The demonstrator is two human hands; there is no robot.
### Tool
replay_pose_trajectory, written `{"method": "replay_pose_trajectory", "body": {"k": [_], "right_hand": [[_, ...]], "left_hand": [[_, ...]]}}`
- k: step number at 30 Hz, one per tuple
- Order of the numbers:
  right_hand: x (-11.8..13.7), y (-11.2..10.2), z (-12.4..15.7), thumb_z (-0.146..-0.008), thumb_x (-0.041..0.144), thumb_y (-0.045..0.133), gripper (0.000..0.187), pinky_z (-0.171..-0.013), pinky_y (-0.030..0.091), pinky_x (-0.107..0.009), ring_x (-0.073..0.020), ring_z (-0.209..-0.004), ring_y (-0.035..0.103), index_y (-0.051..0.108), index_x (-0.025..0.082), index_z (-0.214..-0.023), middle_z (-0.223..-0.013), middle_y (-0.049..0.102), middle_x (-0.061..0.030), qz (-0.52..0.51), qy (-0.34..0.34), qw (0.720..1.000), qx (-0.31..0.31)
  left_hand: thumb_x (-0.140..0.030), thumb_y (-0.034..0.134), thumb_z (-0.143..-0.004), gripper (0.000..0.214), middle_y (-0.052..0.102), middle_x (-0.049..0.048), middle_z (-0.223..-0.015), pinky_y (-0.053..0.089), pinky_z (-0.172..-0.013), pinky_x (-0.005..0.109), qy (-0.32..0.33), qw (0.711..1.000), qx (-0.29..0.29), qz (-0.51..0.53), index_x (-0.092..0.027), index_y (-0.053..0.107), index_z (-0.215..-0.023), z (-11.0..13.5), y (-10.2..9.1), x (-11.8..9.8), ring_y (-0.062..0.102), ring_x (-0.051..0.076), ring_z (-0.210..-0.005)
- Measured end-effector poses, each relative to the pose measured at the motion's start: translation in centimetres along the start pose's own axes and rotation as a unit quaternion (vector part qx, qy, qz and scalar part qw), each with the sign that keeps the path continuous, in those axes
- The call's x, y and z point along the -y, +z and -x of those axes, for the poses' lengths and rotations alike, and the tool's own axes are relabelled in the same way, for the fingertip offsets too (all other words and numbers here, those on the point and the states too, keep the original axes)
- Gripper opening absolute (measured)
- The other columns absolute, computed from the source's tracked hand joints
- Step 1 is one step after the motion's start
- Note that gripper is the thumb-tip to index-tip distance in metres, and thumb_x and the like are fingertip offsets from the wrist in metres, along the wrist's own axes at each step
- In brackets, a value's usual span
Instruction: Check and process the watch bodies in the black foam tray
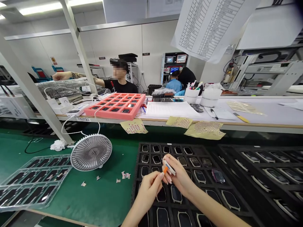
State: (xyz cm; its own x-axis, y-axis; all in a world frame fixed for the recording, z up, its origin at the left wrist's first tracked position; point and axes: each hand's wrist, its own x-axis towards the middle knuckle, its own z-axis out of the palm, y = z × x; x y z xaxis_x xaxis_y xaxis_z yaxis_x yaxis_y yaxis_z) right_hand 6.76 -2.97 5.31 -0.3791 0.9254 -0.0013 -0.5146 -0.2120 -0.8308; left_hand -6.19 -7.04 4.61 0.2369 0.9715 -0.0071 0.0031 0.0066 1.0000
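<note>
Over the black foam tray (pixel 135 186) of smartwatch cases, both hands meet in the air. My right hand (pixel 180 176) grips a pale watch case (pixel 172 169), tilted with its edge toward me; a blue strip shows along it. Pinched in my left hand (pixel 150 186) is a small orange piece (pixel 165 170), which touches or nearly touches the case's side. Its exact kind is too small to tell. Below the hands, dark-faced watches (pixel 176 193) sit in the foam slots, some hidden by my forearms.
A white fan (pixel 91 152) stands on the green mat, with several small paper-like pieces (pixel 126 175) nearby. A clear plastic tray (pixel 67 171) of black parts lies left. Another foam tray (pixel 267 170) is right. The shelf holds a pink foam tray (pixel 139 105). Co-workers (pixel 121 83) sit beyond.
</note>
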Motion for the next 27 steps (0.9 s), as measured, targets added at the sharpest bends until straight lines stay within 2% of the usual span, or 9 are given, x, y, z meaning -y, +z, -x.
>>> {"method": "replay_pose_trajectory", "body": {"k": [2, 7, 13, 15, 17, 21, 23, 25, 27], "right_hand": [[0.0, 0.0, 0.0, -0.081, 0.041, 0.065, 0.028, -0.034, 0.026, -0.018, -0.0037, -0.031, 0.032, 0.049, 0.02, -0.072, -0.045, 0.044, 0.0091, -0.012, 0.016, 1.0, 0.009], [-0.4, 0.6, -0.1, -0.071, 0.042, 0.074, 0.039, -0.032, 0.011, -0.015, -0.0002, -0.031, 0.014, 0.043, 0.019, -0.066, -0.041, 0.038, 0.0118, -0.126, 0.092, 0.988, 0.017], [-0.2, 1.0, 0.0, -0.061, 0.041, 0.08, 0.043, -0.033, 0.011, -0.016, -0.0016, -0.033, 0.015, 0.044, 0.022, -0.074, -0.041, 0.037, 0.0127, -0.124, 0.092, 0.988, -0.021], [-0.1, 1.0, 0.1, -0.064, 0.043, 0.078, 0.04, -0.033, 0.012, -0.016, -0.0016, -0.032, 0.014, 0.046, 0.023, -0.077, -0.04, 0.033, 0.0133, -0.095, 0.078, 0.992, -0.035], [-0.2, 1.1, 0.4, -0.07, 0.046, 0.073, 0.036, -0.033, 0.015, -0.015, -0.0018, -0.032, 0.017, 0.048, 0.023, -0.083, -0.04, 0.032, 0.0134, -0.033, 0.059, 0.997, -0.047], [-1.3, 1.0, 0.5, -0.073, 0.056, 0.066, 0.04, -0.033, 0.02, -0.015, -0.0034, -0.033, 0.031, 0.048, 0.024, -0.09, -0.049, 0.044, 0.0103, 0.133, 0.01, 0.99, -0.047], [-1.6, -0.3, -0.2, -0.075, 0.058, 0.062, 0.039, -0.033, 0.023, -0.016, -0.0041, -0.033, 0.033, 0.047, 0.024, -0.089, -0.05, 0.041, 0.0107, 0.184, -0.032, 0.981, -0.049], [-1.1, -2.9, -1.8, -0.077, 0.059, 0.057, 0.038, -0.033, 0.024, -0.018, -0.0044, -0.032, 0.032, 0.046, 0.024, -0.086, -0.052, 0.039, 0.0106, 0.235, -0.073, 0.966, -0.083], [0.5, -6.8, -3.9, -0.079, 0.059, 0.051, 0.036, -0.034, 0.029, -0.02, -0.0062, -0.033, 0.037, 0.047, 0.024, -0.085, -0.056, 0.042, 0.0087, 0.344, -0.099, 0.922, -0.147]], "left_hand": [[-0.056, 0.046, -0.085, 0.045, 0.034, -0.0095, -0.04, 0.015, -0.035, 0.02, 0.001, 1.0, 0.008, -0.009, -0.014, 0.057, -0.071, 0.0, -0.2, -0.2, 0.022, 0.004, -0.033], [-0.06, 0.049, -0.082, 0.049, 0.034, -0.0091, -0.039, 0.014, -0.034, 0.02, 0.006, 1.0, 0.002, 0.018, -0.015, 0.054, -0.064, 0.1, 0.1, -0.4, 0.021, 0.003, -0.031], [-0.067, 0.049, -0.078, 0.054, 0.033, -0.0094, -0.037, 0.015, -0.035, 0.019, 0.003, 0.998, -0.024, 0.05, -0.015, 0.055, -0.065, 0.1, 0.5, 0.0, 0.021, 0.004, -0.031], [-0.067, 0.049, -0.078, 0.054, 0.033, -0.0095, -0.036, 0.016, -0.035, 0.019, 0.007, 0.997, -0.046, 0.058, -0.016, 0.052, -0.064, 0.0, 0.6, 0.2, 0.022, 0.004, -0.032], [-0.065, 0.051, -0.078, 0.051, 0.039, -0.0073, -0.041, 0.023, -0.038, 0.019, 0.028, 0.995, -0.066, 0.07, -0.016, 0.051, -0.065, -0.2, 0.8, 0.4, 0.029, 0.005, -0.036], [-0.056, 0.055, -0.081, 0.042, 0.052, -0.001, -0.062, 0.039, -0.052, 0.021, 0.079, 0.992, -0.086, 0.053, -0.016, 0.051, -0.068, -0.6, 1.2, 0.7, 0.047, 0.01, -0.053], [-0.055, 0.052, -0.083, 0.043, 0.044, -0.0033, -0.058, 0.036, -0.052, 0.02, 0.076, 0.99, -0.116, 0.008, -0.017, 0.047, -0.064, -0.5, 0.2, 1.0, 0.043, 0.009, -0.053], [-0.057, 0.049, -0.083, 0.045, 0.033, -0.006, -0.055, 0.029, -0.048, 0.02, 0.064, 0.983, -0.166, -0.048, -0.019, 0.04, -0.061, -0.1, -1.8, 1.5, 0.034, 0.009, -0.05], [-0.059, 0.047, -0.08, 0.046, 0.03, -0.0063, -0.056, 0.027, -0.049, 0.02, 0.058, 0.965, -0.221, -0.131, -0.02, 0.036, -0.06, 0.7, -4.7, 2.4, 0.031, 0.009, -0.051]]}}
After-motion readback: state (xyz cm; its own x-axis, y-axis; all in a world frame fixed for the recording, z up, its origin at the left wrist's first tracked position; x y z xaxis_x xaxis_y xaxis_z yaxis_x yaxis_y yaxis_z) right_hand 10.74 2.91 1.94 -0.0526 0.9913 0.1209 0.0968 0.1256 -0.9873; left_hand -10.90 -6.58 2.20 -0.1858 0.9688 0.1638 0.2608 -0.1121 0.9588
